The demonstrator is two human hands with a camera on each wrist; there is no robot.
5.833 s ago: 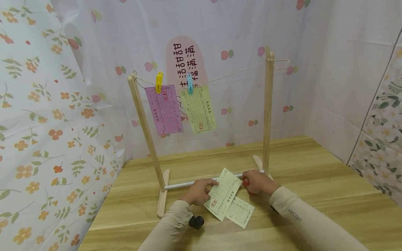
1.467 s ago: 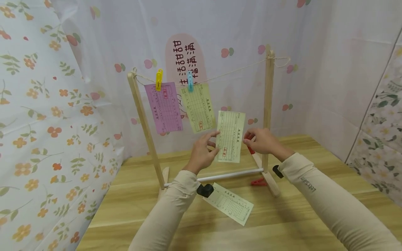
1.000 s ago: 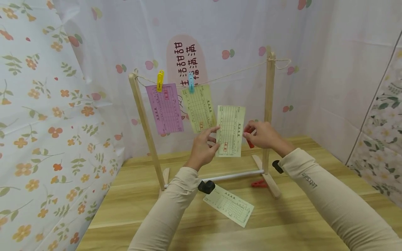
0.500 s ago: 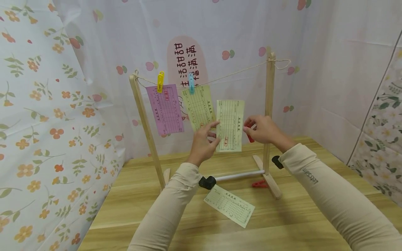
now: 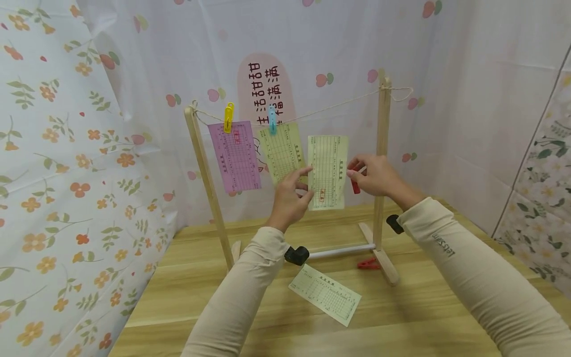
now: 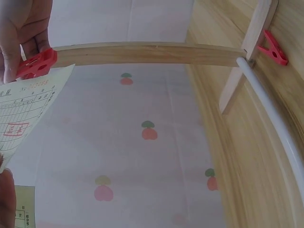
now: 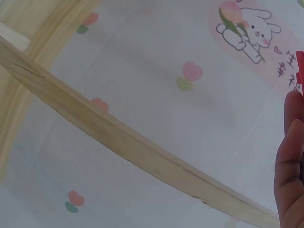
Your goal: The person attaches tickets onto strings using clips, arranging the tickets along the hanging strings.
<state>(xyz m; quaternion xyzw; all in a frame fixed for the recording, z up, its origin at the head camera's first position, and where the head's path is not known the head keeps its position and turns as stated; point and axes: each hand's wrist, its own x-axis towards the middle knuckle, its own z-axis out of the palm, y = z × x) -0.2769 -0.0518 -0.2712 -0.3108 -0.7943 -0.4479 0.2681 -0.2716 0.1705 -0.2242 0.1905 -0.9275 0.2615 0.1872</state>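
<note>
In the head view my left hand (image 5: 289, 199) pinches a pale green printed slip (image 5: 327, 171) by its left edge. The slip is upright, just below the twine (image 5: 334, 105), with a red stamp near its lower end. At the slip's right edge, my right hand (image 5: 375, 174) grips a red clothespin (image 5: 355, 186), mostly covered by the fingers. The left wrist view shows that clothespin (image 6: 38, 64) close above the slip's edge. To the left, a purple slip (image 5: 234, 161) hangs under a yellow clothespin (image 5: 229, 118), and a yellow-green slip (image 5: 280, 148) under a light blue clothespin (image 5: 272, 121).
Two wooden posts (image 5: 382, 129) carry the twine, and a white rod (image 5: 343, 251) joins them low down. Another pale green slip (image 5: 327, 295) lies on the wooden table (image 5: 187, 297). A second red clothespin (image 5: 368, 264) lies by the right foot of the stand.
Both hands have lifted the pale green slip and red clothespin from the table toward the twine. Over the last second they rise further. The other slip and second clothespin stay on the table.
</note>
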